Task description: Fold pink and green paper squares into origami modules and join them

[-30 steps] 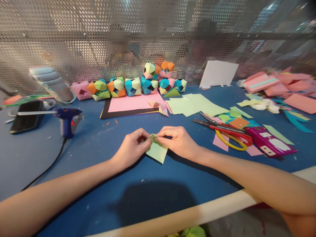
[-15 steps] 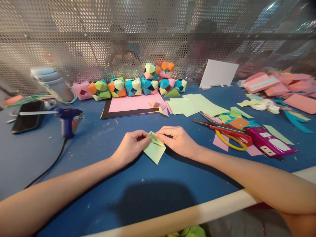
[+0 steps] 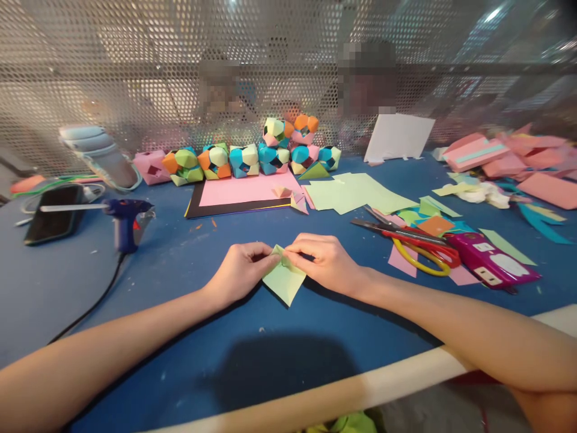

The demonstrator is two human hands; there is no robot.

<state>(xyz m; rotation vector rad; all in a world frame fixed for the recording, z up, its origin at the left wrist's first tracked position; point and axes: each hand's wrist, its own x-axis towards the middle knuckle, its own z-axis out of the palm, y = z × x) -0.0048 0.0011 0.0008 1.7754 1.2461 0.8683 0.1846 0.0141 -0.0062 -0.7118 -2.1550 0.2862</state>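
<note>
Head view: found a pale green folded paper point(image 3: 286, 285) at the middle of the blue counter point(image 3: 189, 349), gripped near its far corner, with one corner pointing toward the wearer. Noted left hand point(image 3: 238, 272) with thumb and fingers clamped on the paper's upper left edge. Noted right hand point(image 3: 327, 261) with fingers likewise pinched on the upper right, close beside the left fingertips. Cannot tell how the folds run beneath the fingertips.

Recorded beyond the hands: a pink sheet point(image 3: 246, 189) lying on a black sheet point(image 3: 211, 209), with small folded pieces point(image 3: 297, 198) at the right edge. Observed behind these a row of multicoloured paper shapes point(image 3: 244, 161), with two more stacked on top near the right end, before a perforated metal panel point(image 3: 148, 42).

Listed on the left: blue glue gun point(image 3: 127, 225), dark phone point(image 3: 54, 213) and a tilted bottle point(image 3: 99, 157).

Listed on the right: pale green sheets point(image 3: 356, 192), scissors point(image 3: 415, 237) with red and yellow handles showing, a glossy purple item point(image 3: 496, 260), and pink paper pieces point(image 3: 491, 153) heaped farther back. Observed a white card point(image 3: 399, 138) propped upright near the panel.
</note>
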